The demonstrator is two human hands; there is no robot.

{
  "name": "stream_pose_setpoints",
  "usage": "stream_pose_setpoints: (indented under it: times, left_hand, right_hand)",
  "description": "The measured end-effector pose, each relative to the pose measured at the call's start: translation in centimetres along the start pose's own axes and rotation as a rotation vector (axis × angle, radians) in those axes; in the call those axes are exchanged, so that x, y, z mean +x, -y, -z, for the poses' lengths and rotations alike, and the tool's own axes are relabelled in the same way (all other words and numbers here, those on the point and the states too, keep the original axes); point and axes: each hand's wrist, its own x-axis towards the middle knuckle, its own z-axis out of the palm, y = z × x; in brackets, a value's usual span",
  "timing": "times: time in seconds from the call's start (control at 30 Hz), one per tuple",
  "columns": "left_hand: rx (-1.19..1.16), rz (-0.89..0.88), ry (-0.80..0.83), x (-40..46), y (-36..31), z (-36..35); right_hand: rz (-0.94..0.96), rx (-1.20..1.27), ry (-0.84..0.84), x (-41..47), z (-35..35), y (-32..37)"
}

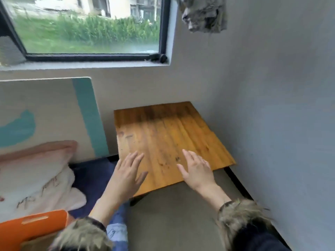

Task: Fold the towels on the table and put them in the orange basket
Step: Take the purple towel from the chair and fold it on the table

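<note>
A small wooden table (pixel 163 134) stands in the corner under the window, and no towel lies on its top. My left hand (pixel 126 173) hovers over the table's near left edge with fingers straight and spread. Over the near middle of the top is my right hand (pixel 196 169), also flat and holding nothing. The orange basket (pixel 32 227) shows at the bottom left; only its rim and a handle slot are in view, and its inside is hidden.
A pale pink and white pillow (pixel 36 178) lies to the left, in front of a white and teal board (pixel 54 113). A grey wall (pixel 272 105) borders the table's right side. Patterned cloth (pixel 203 13) hangs at the top right. Grey matting (pixel 177 214) covers the floor.
</note>
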Motion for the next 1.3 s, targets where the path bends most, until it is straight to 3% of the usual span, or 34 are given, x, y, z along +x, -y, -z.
stream_pose_setpoints:
  times: [0.2, 0.4, 0.73, 0.93, 1.3]
  left_hand:
    - [-0.019, -0.299, 0.132, 1.1, -14.0, -4.4]
    - [-0.077, -0.584, 0.253, -3.7, -29.8, -9.9]
    - [-0.165, -0.977, 0.44, -13.9, -51.0, -17.9]
    - [-0.136, -1.1, 0.564, -16.2, -58.7, -23.3]
    - [-0.03, -1.152, 0.91, -15.3, -69.4, -38.8]
  right_hand:
    - [-0.285, -0.018, -0.12, -10.4, 4.0, -11.6]
    - [-0.604, -0.047, -0.169, -26.1, 6.5, -22.0]
    - [-0.985, -0.105, -0.221, -49.7, 8.1, -32.7]
    - [-1.116, -0.072, -0.198, -54.5, 6.1, -38.4]
    - [-1.307, 0.122, -0.068, -56.2, -0.6, -54.4]
